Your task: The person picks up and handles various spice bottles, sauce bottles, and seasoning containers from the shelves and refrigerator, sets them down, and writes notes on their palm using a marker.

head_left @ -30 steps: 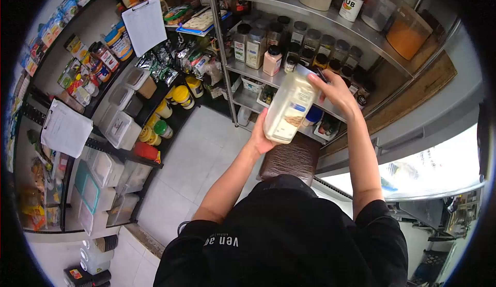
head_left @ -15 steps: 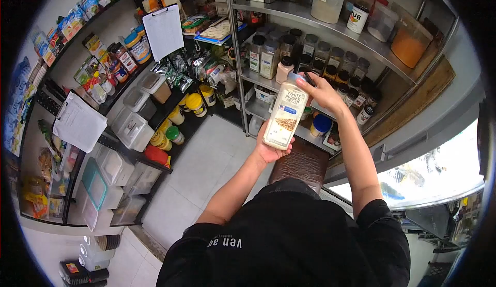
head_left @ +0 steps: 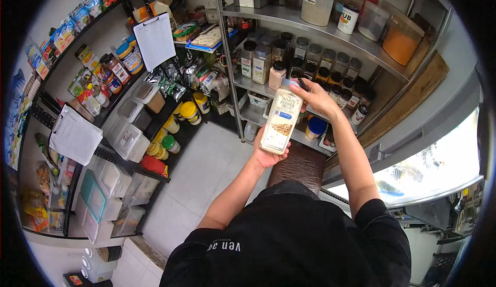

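Note:
A large clear bottle of white pepper (head_left: 281, 119), its label facing me, is held in front of me, slightly tilted. My left hand (head_left: 267, 155) is closed around its lower end from underneath. At the top, my right hand (head_left: 318, 98) has its fingers closed on the bottle's neck and pale cap. Something small and dark (head_left: 304, 84) shows by those fingers; I cannot make out what it is. Just beyond the bottle's top stands a jar of pink contents (head_left: 277, 75) on the metal shelf.
Spice bottles (head_left: 312, 52) crowd the middle metal shelf (head_left: 258, 84); bins, including one with orange powder (head_left: 403, 42), sit above. A brown padded seat (head_left: 297, 171) is below my hands. Left are racks with clear tubs (head_left: 129, 140), yellow tubs (head_left: 190, 112) and a clipboard (head_left: 155, 42).
The view has shifted slightly, so the shelves appear a little left and lower. The bottle stays in both hands, at nearly the same spot and tilt.

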### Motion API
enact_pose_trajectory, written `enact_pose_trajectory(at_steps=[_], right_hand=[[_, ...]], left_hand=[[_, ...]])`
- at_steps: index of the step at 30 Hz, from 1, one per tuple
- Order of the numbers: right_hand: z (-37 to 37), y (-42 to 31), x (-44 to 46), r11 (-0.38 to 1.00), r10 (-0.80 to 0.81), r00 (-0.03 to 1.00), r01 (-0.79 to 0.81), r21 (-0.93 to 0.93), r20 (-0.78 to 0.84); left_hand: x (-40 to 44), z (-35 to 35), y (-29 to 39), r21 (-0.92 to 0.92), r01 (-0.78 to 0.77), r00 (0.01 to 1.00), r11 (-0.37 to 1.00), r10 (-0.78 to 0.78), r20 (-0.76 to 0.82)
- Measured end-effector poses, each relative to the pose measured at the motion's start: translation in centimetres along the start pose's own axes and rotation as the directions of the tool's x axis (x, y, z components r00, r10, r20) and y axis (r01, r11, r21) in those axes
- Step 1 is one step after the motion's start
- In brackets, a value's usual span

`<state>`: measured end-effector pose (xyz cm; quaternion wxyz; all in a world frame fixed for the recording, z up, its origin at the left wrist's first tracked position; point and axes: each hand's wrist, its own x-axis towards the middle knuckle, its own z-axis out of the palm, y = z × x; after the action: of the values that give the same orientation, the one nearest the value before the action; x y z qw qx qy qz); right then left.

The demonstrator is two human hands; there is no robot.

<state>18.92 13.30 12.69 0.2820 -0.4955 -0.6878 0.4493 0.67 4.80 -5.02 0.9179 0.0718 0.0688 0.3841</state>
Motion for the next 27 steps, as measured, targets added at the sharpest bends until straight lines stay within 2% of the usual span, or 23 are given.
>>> enact_pose_trajectory(at_steps=[7,8,9,10,11,13,15,17,19,21,22,24,25,27], right_hand=[[-0.1,0.7,-0.1,1.000,0.014,0.999,-0.013,0.010,-0.038],[-0.4,1.8,0.2,0.999,0.000,1.000,-0.001,0.032,0.016],[-0.5,1.3,-0.4,0.998,0.047,0.999,-0.046,-0.050,0.014],[-0.7,0.9,-1.1,0.993,0.086,0.996,-0.083,-0.079,0.030],[-0.5,2.6,-0.7,0.992,0.058,0.998,-0.061,-0.106,-0.029],[-0.5,2.3,-2.0,0.986,0.144,0.990,-0.143,-0.082,0.008],[-0.6,2.7,-3.0,0.976,0.186,0.982,-0.189,-0.106,-0.037],[-0.8,4.0,-3.5,0.976,0.145,0.984,-0.159,-0.146,-0.104],[-1.0,6.4,-3.6,0.991,0.129,0.979,-0.134,-0.017,-0.158],[-2.2,7.5,-4.3,0.990,0.117,0.976,-0.130,-0.061,-0.181],[-2.8,6.6,-5.3,0.976,0.095,0.971,-0.134,-0.169,-0.220],[-4.1,6.1,-6.3,0.944,0.030,0.949,-0.131,-0.304,-0.314],[-5.1,6.3,-6.5,0.943,0.031,0.951,-0.130,-0.307,-0.309],[-7.6,7.1,-6.8,0.907,-0.225,0.873,0.026,-0.419,-0.432]], left_hand=[[0.4,-0.7,0.0,0.005,0.039,0.999,0.999,-0.039,0.015],[0.4,-0.6,-0.1,0.008,0.025,0.997,1.000,-0.024,-0.071],[0.4,-0.6,-0.2,0.013,0.013,0.988,1.000,-0.011,-0.155],[0.6,-1.2,-0.3,-0.012,0.011,0.990,1.000,-0.012,-0.138],[0.6,-1.7,-0.5,-0.010,0.030,0.991,0.999,-0.031,-0.127],[0.0,-1.6,-0.7,0.060,-0.030,0.990,0.998,0.038,-0.136],[0.4,-1.4,-1.2,0.028,-0.041,0.983,0.999,0.045,-0.178],[1.0,-1.8,-1.4,0.091,0.006,0.964,0.996,0.019,-0.265],[1.5,-2.3,-1.4,0.120,0.033,0.969,0.992,-0.003,-0.246],[2.5,-3.0,-2.1,0.355,0.090,0.945,0.930,0.033,-0.326],[2.6,-1.7,-2.2,0.420,0.095,0.949,0.902,0.046,-0.313],[2.9,-0.7,-1.8,0.386,0.085,0.930,0.919,0.066,-0.361],[3.0,-0.5,-1.8,0.351,0.079,0.910,0.933,0.077,-0.408],[3.2,-1.3,-1.2,0.320,0.063,0.930,0.945,0.061,-0.363]])
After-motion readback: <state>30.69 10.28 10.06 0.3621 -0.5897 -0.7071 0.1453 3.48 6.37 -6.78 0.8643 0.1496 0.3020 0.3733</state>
